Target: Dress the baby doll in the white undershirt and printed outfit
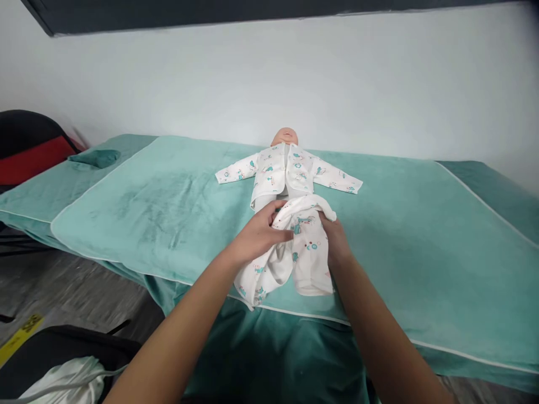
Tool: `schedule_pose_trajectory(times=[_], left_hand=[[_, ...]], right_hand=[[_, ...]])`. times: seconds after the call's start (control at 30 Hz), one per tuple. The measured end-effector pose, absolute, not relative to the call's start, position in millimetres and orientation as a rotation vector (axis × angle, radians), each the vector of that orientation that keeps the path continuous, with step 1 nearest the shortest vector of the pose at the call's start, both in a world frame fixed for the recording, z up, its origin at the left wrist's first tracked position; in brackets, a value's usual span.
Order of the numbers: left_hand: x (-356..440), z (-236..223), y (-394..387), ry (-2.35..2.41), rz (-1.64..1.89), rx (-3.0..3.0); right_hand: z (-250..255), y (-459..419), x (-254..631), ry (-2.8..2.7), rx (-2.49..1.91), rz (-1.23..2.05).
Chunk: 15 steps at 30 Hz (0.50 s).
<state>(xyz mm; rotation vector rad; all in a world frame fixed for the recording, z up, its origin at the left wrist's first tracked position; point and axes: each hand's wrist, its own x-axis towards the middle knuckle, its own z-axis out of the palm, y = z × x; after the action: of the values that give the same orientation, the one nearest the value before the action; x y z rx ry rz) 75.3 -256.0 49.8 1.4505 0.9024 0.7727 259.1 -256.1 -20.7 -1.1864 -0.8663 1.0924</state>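
Observation:
A baby doll (286, 135) lies on its back, dressed in a white printed jacket (269, 168) with both sleeves spread out. Matching white baby pants (311, 252) cover the doll's lower legs, their waistband bunched up and the two pant legs hanging toward me. My left hand (265, 230) pinches the bunched waistband on the left side, thumb on top. On the other side my right hand (336, 235) grips the same pants, most of its fingers hidden by the cloth. How far the doll's feet reach into the pants is hidden.
A green velvet cover with white piping (168, 191) lies over the massage bed, with a face hole (95, 159) at its left end. A white wall (269, 78) stands behind. Chairs are at far left (29, 146) and lower left (84, 336), the nearer with white cloth (71, 381) on it.

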Motion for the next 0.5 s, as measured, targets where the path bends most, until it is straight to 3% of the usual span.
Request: schedule_pose_trajectory(times=[0.33, 0.5], left_hand=[[106, 50, -207, 1.222, 1.112, 1.688], [114, 37, -188, 1.318, 1.222, 1.715]], right_hand=[[-22, -251, 249, -0.823, -1.121, 1.096], [-35, -225, 257, -0.949, -1.385, 0.746]])
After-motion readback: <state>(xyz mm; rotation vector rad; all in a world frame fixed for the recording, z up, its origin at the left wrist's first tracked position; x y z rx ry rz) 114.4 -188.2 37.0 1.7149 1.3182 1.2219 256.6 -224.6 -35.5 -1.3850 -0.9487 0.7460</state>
